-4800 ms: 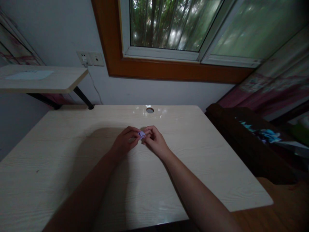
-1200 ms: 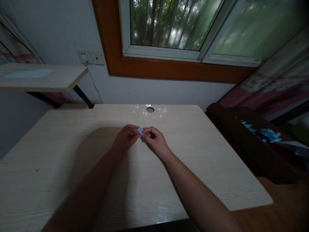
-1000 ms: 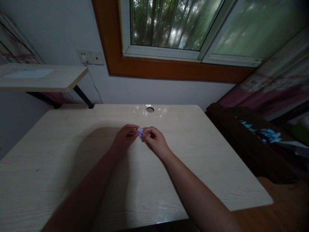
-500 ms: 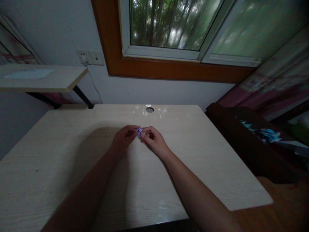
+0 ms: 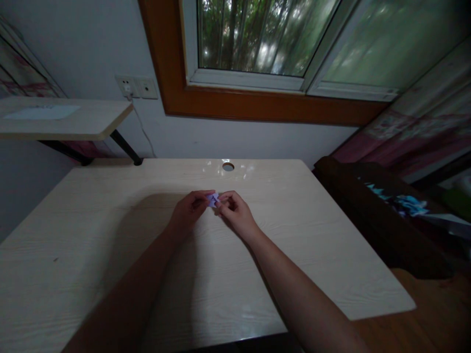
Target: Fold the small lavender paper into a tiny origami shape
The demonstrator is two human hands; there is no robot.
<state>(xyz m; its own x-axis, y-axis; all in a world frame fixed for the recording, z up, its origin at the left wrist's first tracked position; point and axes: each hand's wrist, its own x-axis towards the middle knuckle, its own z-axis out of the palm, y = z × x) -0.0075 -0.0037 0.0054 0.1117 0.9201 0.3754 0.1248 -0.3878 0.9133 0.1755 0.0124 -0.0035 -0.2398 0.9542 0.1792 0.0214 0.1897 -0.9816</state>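
Between my hands, just above or on the desk (image 5: 294,255), is a small piece of folded purple paper (image 5: 212,199). My left hand (image 5: 189,210) pinches its left side with thumb and fingers closed. On the other side, my right hand (image 5: 235,211) has its thumb and index finger closed at the paper's right edge. Fingertips hide part of the paper, and its exact folded shape is too small to make out.
A round cable hole (image 5: 228,167) lies near the desk's back edge. A raised shelf (image 5: 91,120) on black legs stands at the back left with a paper sheet (image 5: 42,113) on it. Right of the desk is a dark wooden piece of furniture (image 5: 368,215) holding blue items (image 5: 410,205).
My right fingers have shifted slightly at the paper's right edge, and a little more of the purple surface shows. My left hand stays nearly in place.
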